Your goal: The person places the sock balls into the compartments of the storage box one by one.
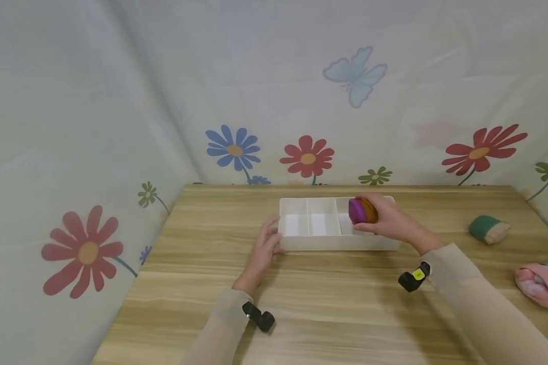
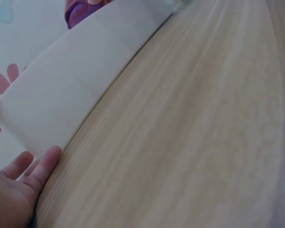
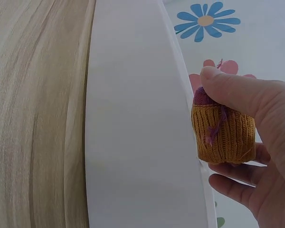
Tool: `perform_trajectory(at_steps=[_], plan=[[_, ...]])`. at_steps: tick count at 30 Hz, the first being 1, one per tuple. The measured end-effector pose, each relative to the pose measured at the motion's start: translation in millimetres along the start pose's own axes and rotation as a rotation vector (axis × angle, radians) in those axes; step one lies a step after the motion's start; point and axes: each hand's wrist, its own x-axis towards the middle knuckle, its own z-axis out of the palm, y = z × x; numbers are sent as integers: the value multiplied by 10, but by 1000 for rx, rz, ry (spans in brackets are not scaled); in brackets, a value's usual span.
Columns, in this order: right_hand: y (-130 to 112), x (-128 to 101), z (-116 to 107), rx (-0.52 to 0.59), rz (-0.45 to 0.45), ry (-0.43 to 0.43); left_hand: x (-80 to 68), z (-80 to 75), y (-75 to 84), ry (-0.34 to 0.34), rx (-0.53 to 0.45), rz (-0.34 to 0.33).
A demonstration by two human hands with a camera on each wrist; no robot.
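A white divided box (image 1: 323,243) stands on the table, its left compartments showing bare floors. My right hand (image 1: 395,220) holds a rolled knitted sock (image 1: 362,211), purple and mustard, over the right part of the box. In the right wrist view the thumb lies across the top of the sock (image 3: 223,130), whose ribbed mustard part and a loose purple thread face the camera. My left hand (image 1: 263,251) rests against the left end of the box, fingers extended. The left wrist view has its thumb (image 2: 48,164) at the box's lower front corner. The right hand hides part of the box's right side.
To the right on the wooden table (image 1: 329,299) lie a green and beige rolled bundle (image 1: 487,229) and, nearer, a pink rolled bundle (image 1: 541,285). A flower-printed cloth (image 1: 265,91) hangs behind the table's back edge and along its left side.
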Motion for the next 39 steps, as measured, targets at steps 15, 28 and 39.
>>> perform_trajectory(at_steps=[15, 28, 39], plan=[[36, 126, 133, -94, -82, 44, 58, -47, -88, 18, 1, 2], [52, 155, 250, -87, -2, 22, -38, 20, 88, 11, 19, 15], [58, 179, 308, -89, 29, 10, -43, 21, 108, -2, 33, 6]])
